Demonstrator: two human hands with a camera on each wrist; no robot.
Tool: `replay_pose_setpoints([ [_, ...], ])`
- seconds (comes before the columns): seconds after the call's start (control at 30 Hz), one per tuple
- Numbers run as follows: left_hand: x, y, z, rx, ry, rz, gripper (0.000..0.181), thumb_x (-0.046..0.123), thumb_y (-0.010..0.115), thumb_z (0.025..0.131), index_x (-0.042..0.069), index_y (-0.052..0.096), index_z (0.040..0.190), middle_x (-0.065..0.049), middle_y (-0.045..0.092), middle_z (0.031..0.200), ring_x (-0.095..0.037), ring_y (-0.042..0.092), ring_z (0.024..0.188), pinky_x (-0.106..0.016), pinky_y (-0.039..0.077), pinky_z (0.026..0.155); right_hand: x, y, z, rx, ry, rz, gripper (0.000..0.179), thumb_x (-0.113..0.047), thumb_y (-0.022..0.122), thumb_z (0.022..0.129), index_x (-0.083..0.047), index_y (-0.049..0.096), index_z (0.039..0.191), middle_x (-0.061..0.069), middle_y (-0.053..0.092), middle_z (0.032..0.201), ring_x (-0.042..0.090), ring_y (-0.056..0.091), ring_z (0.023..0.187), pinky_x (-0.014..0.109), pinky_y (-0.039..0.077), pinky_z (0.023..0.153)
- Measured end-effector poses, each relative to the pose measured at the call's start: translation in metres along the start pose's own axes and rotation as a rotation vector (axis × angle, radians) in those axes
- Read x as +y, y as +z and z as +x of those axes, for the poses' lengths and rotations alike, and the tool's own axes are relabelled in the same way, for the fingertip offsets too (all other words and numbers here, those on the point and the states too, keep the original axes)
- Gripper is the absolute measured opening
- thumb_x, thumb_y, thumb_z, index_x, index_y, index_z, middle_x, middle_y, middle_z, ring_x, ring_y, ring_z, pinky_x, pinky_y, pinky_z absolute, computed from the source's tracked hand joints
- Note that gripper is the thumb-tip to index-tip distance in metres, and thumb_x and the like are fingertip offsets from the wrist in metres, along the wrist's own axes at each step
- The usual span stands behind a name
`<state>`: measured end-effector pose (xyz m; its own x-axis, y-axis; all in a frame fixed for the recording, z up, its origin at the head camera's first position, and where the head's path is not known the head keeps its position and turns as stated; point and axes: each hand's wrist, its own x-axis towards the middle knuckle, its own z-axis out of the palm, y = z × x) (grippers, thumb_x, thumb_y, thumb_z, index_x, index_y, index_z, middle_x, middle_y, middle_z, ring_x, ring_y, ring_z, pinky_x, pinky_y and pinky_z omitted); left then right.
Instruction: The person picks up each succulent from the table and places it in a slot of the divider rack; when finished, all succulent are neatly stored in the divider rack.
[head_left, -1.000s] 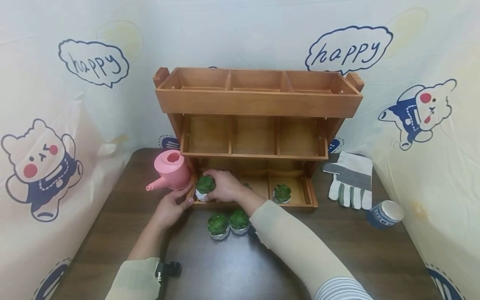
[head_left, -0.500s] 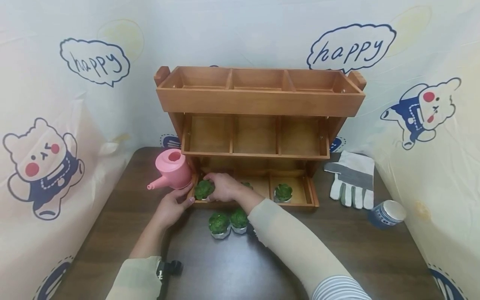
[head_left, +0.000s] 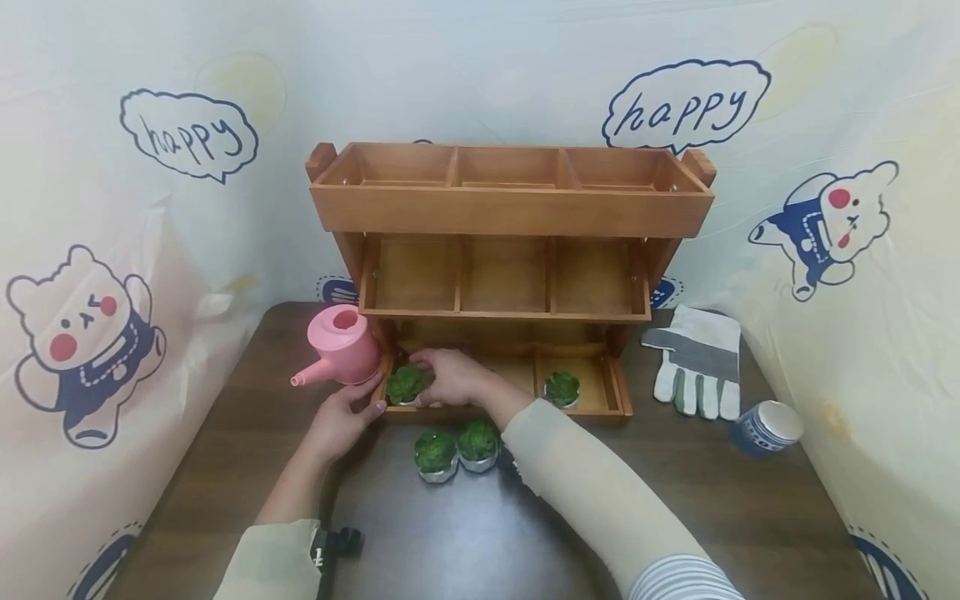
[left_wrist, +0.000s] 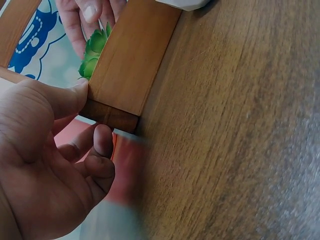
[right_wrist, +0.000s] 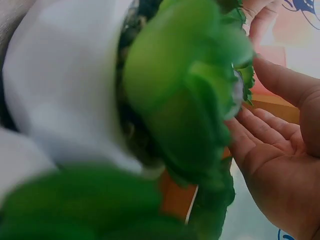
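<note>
In the head view my left hand [head_left: 345, 425] grips the lower left corner of the wooden three-tier shelf [head_left: 510, 212]. The left wrist view shows its thumb on the board and its fingers curled at the other side. A potted succulent [head_left: 405, 385] with green leaves and a white pot stands in the bottom tier's left compartment. Close at its right side is my right hand [head_left: 457, 379], fingers fairly straight around the pot [right_wrist: 237, 95] in the right wrist view. Two more potted succulents [head_left: 435, 454] sit on the table before the shelf, large and blurred in that wrist view.
Another succulent [head_left: 562, 388] stands in the bottom right compartment. A pink watering can [head_left: 341, 343] is left of the shelf. At the right lie a white and grey glove [head_left: 697, 362] and a blue and white jar [head_left: 767, 427]. Printed cloth hangs around the dark table.
My right hand has lowered the succulent into the bottom left compartment and shifted slightly right from it. The left hand stays on the shelf corner. The middle succulent is now hidden behind the right arm.
</note>
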<state>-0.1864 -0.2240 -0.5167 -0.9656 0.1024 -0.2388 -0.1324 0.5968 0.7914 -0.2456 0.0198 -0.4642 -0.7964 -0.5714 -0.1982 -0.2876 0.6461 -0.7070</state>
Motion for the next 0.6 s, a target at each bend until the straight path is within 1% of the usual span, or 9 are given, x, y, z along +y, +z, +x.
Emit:
replay_pose_setpoints([
  [0.17, 0.001, 0.000, 0.001, 0.016, 0.036, 0.009, 0.066, 0.038, 0.069, 0.100, 0.031, 0.041, 0.160, -0.015, 0.048, 0.158, -0.047, 0.046, 0.141, -0.077, 0.030, 0.109, 0.002, -0.006, -0.009, 0.002, -0.021, 0.048, 0.078, -0.016, 0.086, 0.085, -0.007, 0.048, 0.153, 0.007, 0.061, 0.146, 0.022, 0.059, 0.133, 0.033, 0.045, 0.111],
  [0.27, 0.001, -0.001, 0.001, 0.020, 0.042, 0.028, 0.066, 0.038, 0.068, 0.100, 0.030, 0.041, 0.160, -0.015, 0.049, 0.157, -0.047, 0.046, 0.141, -0.077, 0.030, 0.109, 0.005, -0.010, -0.014, 0.006, -0.037, 0.064, 0.079, -0.015, 0.086, 0.085, -0.006, 0.047, 0.153, 0.008, 0.060, 0.147, 0.024, 0.059, 0.133, 0.032, 0.045, 0.112],
  [0.33, 0.001, -0.001, 0.001, 0.017, 0.037, 0.035, 0.067, 0.040, 0.068, 0.100, 0.031, 0.040, 0.160, -0.015, 0.047, 0.158, -0.047, 0.045, 0.141, -0.077, 0.030, 0.109, 0.006, -0.012, -0.018, 0.011, -0.046, 0.072, 0.080, -0.015, 0.086, 0.084, -0.005, 0.047, 0.153, 0.010, 0.060, 0.147, 0.026, 0.058, 0.134, 0.032, 0.045, 0.111],
  [0.47, 0.001, 0.000, 0.001, 0.011, 0.023, 0.041, 0.068, 0.041, 0.069, 0.100, 0.033, 0.040, 0.160, -0.015, 0.044, 0.160, -0.048, 0.043, 0.143, -0.078, 0.029, 0.109, 0.009, -0.016, -0.026, 0.026, -0.051, 0.065, 0.077, -0.013, 0.084, 0.085, -0.007, 0.048, 0.153, 0.008, 0.061, 0.146, 0.026, 0.059, 0.133, 0.032, 0.047, 0.109],
  [0.6, 0.003, 0.000, 0.002, -0.005, 0.001, 0.043, 0.068, 0.042, 0.068, 0.100, 0.031, 0.039, 0.161, -0.016, 0.040, 0.163, -0.049, 0.037, 0.146, -0.081, 0.026, 0.109, 0.013, -0.020, -0.035, 0.036, -0.048, 0.060, 0.074, -0.011, 0.081, 0.087, -0.008, 0.048, 0.153, 0.006, 0.062, 0.145, 0.025, 0.060, 0.132, 0.033, 0.049, 0.108],
])
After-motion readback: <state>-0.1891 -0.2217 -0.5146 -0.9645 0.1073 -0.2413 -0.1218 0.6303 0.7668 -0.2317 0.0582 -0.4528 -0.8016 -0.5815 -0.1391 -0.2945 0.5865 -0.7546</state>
